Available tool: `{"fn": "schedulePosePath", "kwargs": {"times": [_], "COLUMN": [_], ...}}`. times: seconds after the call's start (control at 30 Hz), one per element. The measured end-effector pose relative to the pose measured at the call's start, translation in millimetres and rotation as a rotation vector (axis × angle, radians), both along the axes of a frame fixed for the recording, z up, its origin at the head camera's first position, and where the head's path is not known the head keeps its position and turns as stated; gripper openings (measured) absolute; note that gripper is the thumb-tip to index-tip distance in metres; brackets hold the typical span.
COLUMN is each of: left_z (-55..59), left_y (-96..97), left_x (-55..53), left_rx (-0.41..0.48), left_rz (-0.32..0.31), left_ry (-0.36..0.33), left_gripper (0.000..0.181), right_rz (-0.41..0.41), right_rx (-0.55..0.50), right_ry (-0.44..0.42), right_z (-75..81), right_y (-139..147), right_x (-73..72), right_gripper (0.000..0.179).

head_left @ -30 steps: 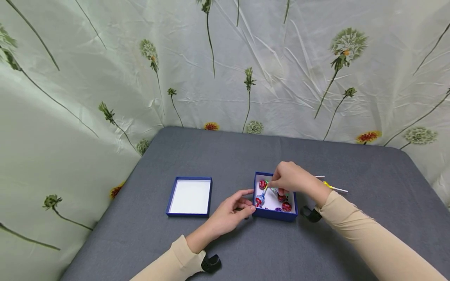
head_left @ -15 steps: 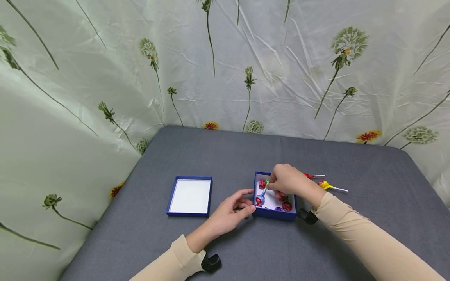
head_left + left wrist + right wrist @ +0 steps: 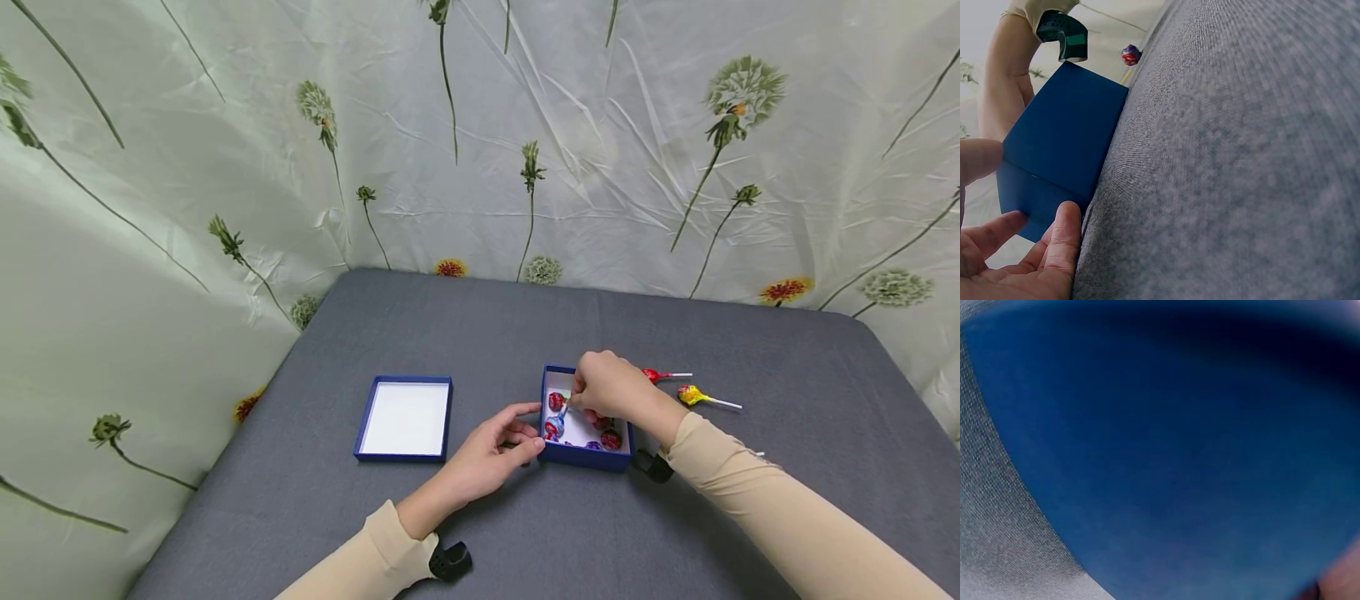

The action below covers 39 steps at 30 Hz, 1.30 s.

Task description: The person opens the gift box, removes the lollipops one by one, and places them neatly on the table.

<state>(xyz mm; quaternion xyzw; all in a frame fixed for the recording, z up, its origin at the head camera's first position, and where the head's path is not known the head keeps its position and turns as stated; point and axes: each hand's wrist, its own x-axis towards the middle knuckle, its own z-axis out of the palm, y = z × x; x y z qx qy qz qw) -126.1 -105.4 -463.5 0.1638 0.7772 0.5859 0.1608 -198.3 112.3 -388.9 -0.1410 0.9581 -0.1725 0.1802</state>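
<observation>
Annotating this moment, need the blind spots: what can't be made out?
What the right hand pinches, if anything: head view, the hand itself covers it.
Far right corner of the box: head view, behind that hand.
Most of the nearest white stick: head view, behind the right sleeve.
Box contents: left wrist view, hidden by its outer walls.
The right hand's work: right wrist view, behind a blurred blue surface.

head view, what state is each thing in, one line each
blue box, open, upright
lid, off, white inside facing up
left hand, touching the box's left side
right hand, reaching into the box, grip unclear
boxed lollipops, wrapped, loose, some partly hidden
yellow lollipop, wrapped, lying on the grey table
red lollipop, lying on the table
white stick tip, showing past the right sleeve, rest hidden
</observation>
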Motion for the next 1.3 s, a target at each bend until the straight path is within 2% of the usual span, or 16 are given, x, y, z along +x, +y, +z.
{"fn": "schedulePosePath", "kwargs": {"times": [0.5,1.0,1.3], "left_z": [-0.3,0.2,0.6], "left_y": [0.6,0.7,0.5], "left_x": [-0.5,1.1,1.1], "left_rx": [-0.018,-0.003,-0.009], "left_rz": [0.007,0.003,0.002], "left_ry": [0.004,-0.007,0.005], "left_gripper": [0.048,0.048,0.047], "right_rz": [-0.002,0.028,0.038], "right_rx": [0.002,-0.049,-0.082], "right_ry": [0.02,0.04,0.003], "right_z": [2.4,15.8,27.8], "right_y": [2.6,18.9,28.3], "right_x": [0.5,2.0,2.3], "right_gripper": [0.018,0.021,0.027]}}
